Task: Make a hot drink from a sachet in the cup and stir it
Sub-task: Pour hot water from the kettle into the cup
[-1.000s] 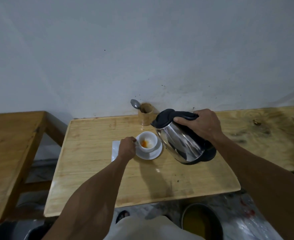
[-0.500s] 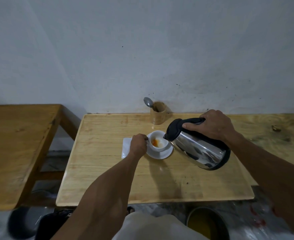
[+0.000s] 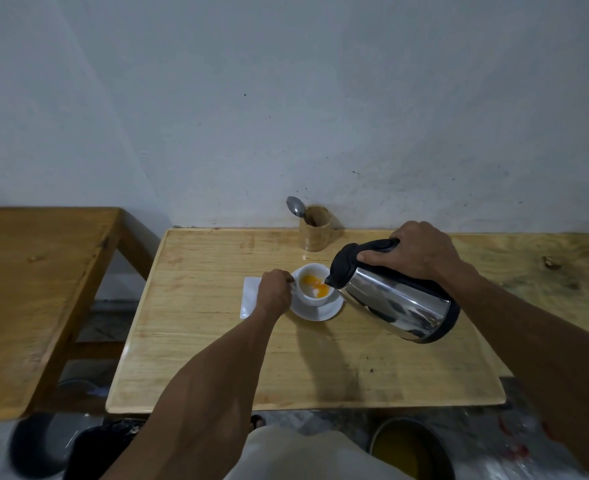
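1. Since a second ago the kettle (image 3: pixel 393 303) has tipped further and its spout has come over the cup (image 3: pixel 315 285); orange liquid now shows where powder sat.
2. Right hand (image 3: pixel 421 252) is wrapped tight round the black kettle handle.
3. Left hand (image 3: pixel 274 293) pinches the cup handle, steadying it on the saucer (image 3: pixel 317 311).
4. Kettle's long axis slopes down-left from the grip; spout tip sits at the cup's right rim.
5. Spoon (image 3: pixel 296 207) stands in the wooden holder (image 3: pixel 315 228), behind the cup; probably the left hand is nearer.
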